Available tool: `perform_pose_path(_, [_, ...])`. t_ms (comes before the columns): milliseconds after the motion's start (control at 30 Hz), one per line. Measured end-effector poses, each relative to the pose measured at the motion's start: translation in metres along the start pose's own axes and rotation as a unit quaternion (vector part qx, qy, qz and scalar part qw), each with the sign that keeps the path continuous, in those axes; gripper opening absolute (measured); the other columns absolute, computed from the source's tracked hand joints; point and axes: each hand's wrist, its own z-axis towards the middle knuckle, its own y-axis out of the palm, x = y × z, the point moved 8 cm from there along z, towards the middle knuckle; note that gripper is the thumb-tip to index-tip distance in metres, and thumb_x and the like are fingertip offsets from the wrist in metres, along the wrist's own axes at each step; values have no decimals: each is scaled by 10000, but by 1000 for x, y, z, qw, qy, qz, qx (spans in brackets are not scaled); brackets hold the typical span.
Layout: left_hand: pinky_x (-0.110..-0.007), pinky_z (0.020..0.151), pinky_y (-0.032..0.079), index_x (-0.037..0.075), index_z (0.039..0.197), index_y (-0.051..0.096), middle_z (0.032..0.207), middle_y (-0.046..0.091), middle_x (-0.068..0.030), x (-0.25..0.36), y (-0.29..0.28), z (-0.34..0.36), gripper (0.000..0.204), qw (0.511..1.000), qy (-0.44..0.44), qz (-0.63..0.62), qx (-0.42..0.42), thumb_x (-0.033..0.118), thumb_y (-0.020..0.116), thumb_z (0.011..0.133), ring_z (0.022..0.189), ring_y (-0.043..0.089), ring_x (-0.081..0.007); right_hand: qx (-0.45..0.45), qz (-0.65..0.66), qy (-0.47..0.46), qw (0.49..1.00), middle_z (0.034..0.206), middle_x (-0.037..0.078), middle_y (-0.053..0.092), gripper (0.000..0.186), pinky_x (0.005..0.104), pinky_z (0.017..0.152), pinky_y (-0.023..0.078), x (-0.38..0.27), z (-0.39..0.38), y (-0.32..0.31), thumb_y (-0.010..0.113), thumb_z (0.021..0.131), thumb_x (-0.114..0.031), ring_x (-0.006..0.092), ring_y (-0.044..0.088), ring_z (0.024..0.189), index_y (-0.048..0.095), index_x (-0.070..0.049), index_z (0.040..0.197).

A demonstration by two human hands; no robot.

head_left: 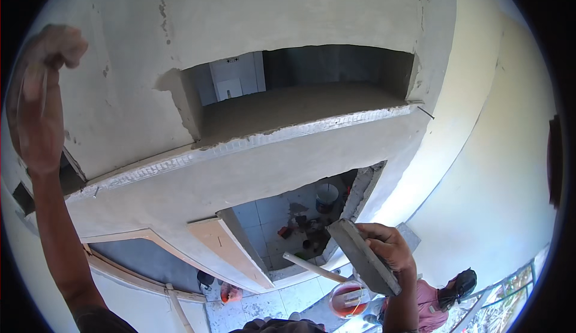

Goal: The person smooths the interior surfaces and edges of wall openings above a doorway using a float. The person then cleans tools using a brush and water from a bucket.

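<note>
My right hand [390, 246] grips a grey plastering float [366, 258], a flat, mortar-coated rectangular slab held tilted, with the thumb and fingers at its upper edge. My left hand [42, 105] is raised high at the far left, beside the grey plastered wall [129, 102]. Its fingers look bent but are smeared by motion, and whether anything is in them does not show. Between and above the hands, the wall has a wide recessed opening [300, 105]. A long, pale, mortar-spattered strip [270, 135] runs along the lower edge of that opening.
A nail [425, 112] sticks out at the strip's right end. Below are a wooden board [228, 250], a doorway with a bucket [327, 195] inside, a pale pole [315, 268] and an orange bucket [349, 310]. A person in pink [429, 306] is at lower right.
</note>
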Motion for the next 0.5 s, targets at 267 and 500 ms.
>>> perform_pose_path(267, [-298, 723, 510, -30, 938, 650, 854, 668, -128, 61, 153, -296, 468, 760, -535, -359, -87, 415, 708, 807, 793, 650, -198, 141, 452, 169, 864, 1045, 137, 660, 365, 305, 677, 574, 343, -16, -53, 446, 994, -217, 229, 675, 845, 534, 17, 1260])
perform_pose_path(500, [-301, 787, 490, 44, 1155, 610, 1018, 634, -57, 180, 308, -523, 425, 510, -704, -424, -253, 401, 603, 925, 914, 584, -146, -115, 466, 291, 828, 984, 127, 656, 338, 287, 600, 561, 411, 8, 28, 475, 986, -226, 191, 659, 800, 556, 13, 1211])
